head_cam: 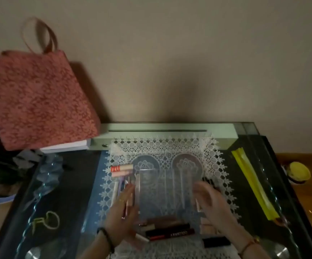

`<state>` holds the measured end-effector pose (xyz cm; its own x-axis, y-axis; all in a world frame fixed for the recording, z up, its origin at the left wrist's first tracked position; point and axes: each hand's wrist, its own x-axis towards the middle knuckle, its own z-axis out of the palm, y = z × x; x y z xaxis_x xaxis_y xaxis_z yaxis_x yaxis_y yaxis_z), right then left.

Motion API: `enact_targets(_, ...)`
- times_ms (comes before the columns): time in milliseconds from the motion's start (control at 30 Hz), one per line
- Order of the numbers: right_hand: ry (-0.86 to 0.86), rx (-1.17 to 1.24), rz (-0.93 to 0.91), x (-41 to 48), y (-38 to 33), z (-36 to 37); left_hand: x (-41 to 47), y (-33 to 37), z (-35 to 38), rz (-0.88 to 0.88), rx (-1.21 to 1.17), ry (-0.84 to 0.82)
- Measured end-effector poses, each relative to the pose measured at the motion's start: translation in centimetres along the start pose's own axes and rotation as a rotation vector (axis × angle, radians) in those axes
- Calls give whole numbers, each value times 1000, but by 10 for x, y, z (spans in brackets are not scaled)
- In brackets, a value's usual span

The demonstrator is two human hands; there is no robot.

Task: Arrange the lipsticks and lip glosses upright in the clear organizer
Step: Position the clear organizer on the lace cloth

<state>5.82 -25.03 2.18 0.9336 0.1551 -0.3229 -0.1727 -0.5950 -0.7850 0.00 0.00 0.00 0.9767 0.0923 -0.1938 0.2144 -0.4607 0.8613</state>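
The clear organizer (167, 191) stands on a white lace mat (162, 148) in the middle of the glass table, and it looks empty. My left hand (120, 212) rests against its left side, fingers spread over several pink and lilac lip glosses (122, 171) lying flat there. My right hand (210, 199) is at the organizer's right side, fingers apart, blurred. Dark lipstick tubes (170, 233) lie flat in front of the organizer, and a black tube (217, 242) sits further right. Whether either hand grips the organizer is unclear.
A pink patterned bag (37, 98) leans at the back left on books. A long white box (166, 131) lies along the wall. A yellow-green packet (252, 186) lies at the right, and a green hair tie (48, 220) at the front left.
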Motion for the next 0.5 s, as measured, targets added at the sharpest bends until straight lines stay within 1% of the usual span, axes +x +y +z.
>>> enact_targets(33, 37, -1, -70, 8, 6, 3, 10, -3, 2, 79, 5, 40)
enact_targets(67, 80, -44, -121, 16, 11, 7, 18, -5, 4, 119, 56, 60)
enact_targets(167, 131, -98, -279, 39, 25, 14, 46, -21, 8, 199, 179, 20)
enact_targets(267, 168, -167, -493, 56, 42, 27, 61, -44, 18, 314, 291, 22)
enact_targets(333, 154, -198, -549, 67, 52, 33, 68, -51, 24, 372, 350, 22)
enact_targets(400, 149, -240, -589, 73, 62, 39, 71, -53, 31, 393, 407, 32)
enact_targets(500, 196, -319, -666, 79, 71, 42, 71, -54, 37, 408, 441, 90)
